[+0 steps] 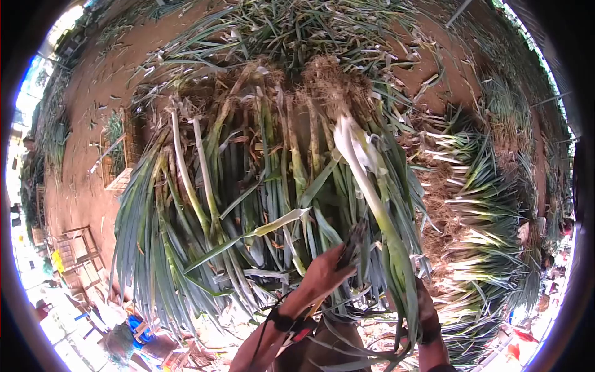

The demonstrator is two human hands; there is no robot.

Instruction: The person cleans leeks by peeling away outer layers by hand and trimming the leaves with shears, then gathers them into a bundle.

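Observation:
A large leek with a thick white stem lies slantwise at centre right, its bushy brown roots pointing away from me. My right hand is closed around its green leaves at the near end, partly hidden behind them. Left of that leek, my left hand is closed on a dark, narrow tool, whose blurred shape I cannot tell exactly. Under and beyond both hands spreads a heap of leeks, roots at the far side and leaves toward me. One loose yellow-green leaf lies across the heap.
On the right, a long row of leeks lies with white stems and roots facing the heap. More cut leaves cover the ground at the back. Wooden crates and a wooden frame stand left on brown soil.

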